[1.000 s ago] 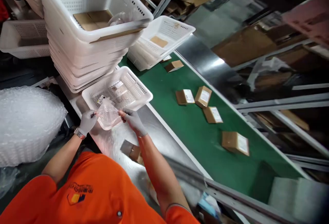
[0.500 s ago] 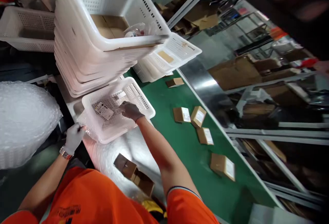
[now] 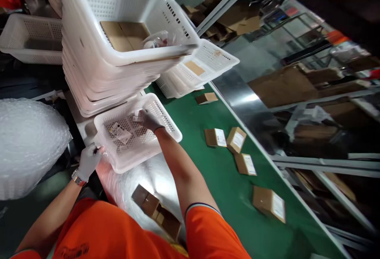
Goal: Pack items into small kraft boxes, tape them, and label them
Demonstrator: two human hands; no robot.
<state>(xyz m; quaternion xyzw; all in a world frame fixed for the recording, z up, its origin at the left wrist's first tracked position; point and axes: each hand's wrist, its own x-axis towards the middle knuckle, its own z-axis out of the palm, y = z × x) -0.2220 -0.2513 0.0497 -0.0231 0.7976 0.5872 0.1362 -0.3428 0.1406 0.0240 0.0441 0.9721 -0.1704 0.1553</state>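
Note:
My right hand [image 3: 149, 119], gloved in grey, reaches into a shallow white perforated basket [image 3: 169, 125] and pinches a small clear packet at the basket's far side. A labelled packet [image 3: 119, 132] lies on the basket floor to its left. My left hand [image 3: 88, 161], in a white glove with a watch at the wrist, is closed on the edge of a clear bubble-wrap bag [image 3: 104, 159] beside the basket's near left corner. Below the basket, an open brown cardboard box [image 3: 156, 210] lies on the steel table.
A tall stack of white baskets [image 3: 97, 65] rises behind, its top one holding cardboard and a clear bag. More baskets [image 3: 204, 67] sit at the head of a green conveyor belt [image 3: 225, 179] carrying several labelled brown boxes [image 3: 236, 139]. A bubble-wrap roll [image 3: 29, 144] lies left.
My right hand let go of the clear bag and reached into the basket, now further toward its far side. My left hand kept the bag, lowering it beside the basket's corner.

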